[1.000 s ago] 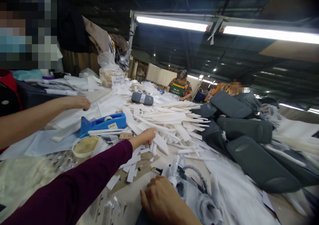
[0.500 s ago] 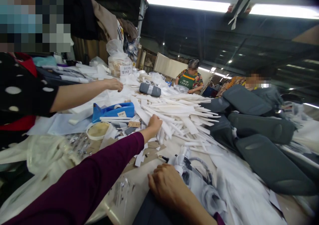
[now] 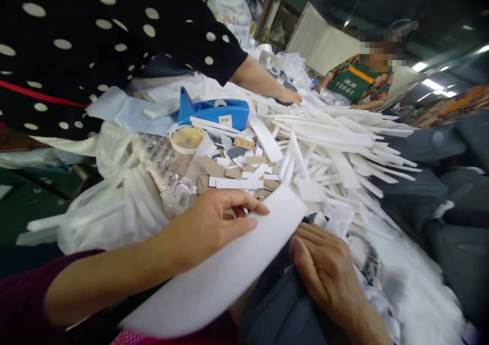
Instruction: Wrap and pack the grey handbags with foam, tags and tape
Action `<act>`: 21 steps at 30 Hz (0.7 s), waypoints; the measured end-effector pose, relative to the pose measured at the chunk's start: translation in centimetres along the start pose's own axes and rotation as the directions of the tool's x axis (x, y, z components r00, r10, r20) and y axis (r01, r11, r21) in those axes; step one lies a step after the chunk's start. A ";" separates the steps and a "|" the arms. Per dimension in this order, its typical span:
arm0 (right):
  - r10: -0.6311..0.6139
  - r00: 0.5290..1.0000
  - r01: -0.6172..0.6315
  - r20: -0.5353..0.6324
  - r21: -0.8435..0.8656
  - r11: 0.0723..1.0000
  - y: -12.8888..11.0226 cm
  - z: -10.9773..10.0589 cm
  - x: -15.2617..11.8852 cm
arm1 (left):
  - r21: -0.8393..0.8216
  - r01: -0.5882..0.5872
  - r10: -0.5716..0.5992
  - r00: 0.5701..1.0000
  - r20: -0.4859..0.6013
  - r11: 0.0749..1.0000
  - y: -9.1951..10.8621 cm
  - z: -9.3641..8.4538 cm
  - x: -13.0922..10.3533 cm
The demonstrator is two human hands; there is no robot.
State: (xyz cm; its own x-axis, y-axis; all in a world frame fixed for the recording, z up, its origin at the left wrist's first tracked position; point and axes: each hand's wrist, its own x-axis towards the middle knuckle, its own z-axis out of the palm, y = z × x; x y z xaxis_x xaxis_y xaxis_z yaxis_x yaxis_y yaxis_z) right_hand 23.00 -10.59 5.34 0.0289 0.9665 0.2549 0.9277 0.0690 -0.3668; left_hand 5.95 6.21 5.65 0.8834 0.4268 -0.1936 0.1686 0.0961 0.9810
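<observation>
My left hand [image 3: 212, 225] pinches a long white foam sheet [image 3: 225, 273] by its edge, thumb and forefinger near the far end. The sheet slants down toward my lap at the front. My right hand [image 3: 330, 263] is closed on the top of a dark blue-grey bag [image 3: 278, 304], its fingertips partly hidden under the hand. The foam's far end comes close to the right hand's knuckles. Just beyond the hands lies a pile of white foam strips [image 3: 324, 131], with paper and cardboard scraps [image 3: 237, 174] to its left.
A blue tape dispenser [image 3: 214, 113] and a tape roll [image 3: 187, 138] lie behind the scraps. A co-worker's arm [image 3: 263, 80] in a polka-dot sleeve reaches across from the left. Dark grey bags [image 3: 458, 197] are stacked at right, and a plastic bag [image 3: 122, 192] lies at left.
My left hand has come back from the foam pile with a white sheet, now above my lap. The co-worker's arm has reached farther right, to the small grey case. The view has shifted.
</observation>
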 end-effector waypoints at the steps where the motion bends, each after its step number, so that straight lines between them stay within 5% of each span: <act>1: -0.005 1.000 0.005 -0.010 0.009 1.000 0.0 -0.1 0.0 | -0.007 0.034 -0.034 0.999 -0.011 0.999 -1.3 0.2 -0.6; 5: -0.011 1.000 0.012 -0.026 0.033 0.999 0.0 -0.1 -0.1 | -0.121 0.116 -0.106 0.991 0.088 0.986 -5.4 1.1 -0.8; 9: -0.010 1.000 0.010 -0.006 0.036 0.999 0.1 0.1 -0.1 | -0.303 0.145 -0.068 0.966 0.249 0.942 -7.0 2.1 0.4; 21: -0.050 0.998 0.051 -0.028 0.033 0.998 -0.4 0.2 -0.2 | -0.249 -0.016 0.061 0.983 0.174 0.968 -7.6 6.1 3.6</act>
State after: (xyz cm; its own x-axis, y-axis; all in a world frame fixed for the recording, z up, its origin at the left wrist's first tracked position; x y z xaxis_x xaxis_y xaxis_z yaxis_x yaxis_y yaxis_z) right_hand 22.54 -10.76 5.30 -0.0069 0.9547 0.2974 0.9154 0.1258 -0.3824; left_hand 10.58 1.51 -2.40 0.9546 0.2687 -0.1287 0.0407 0.3102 0.9498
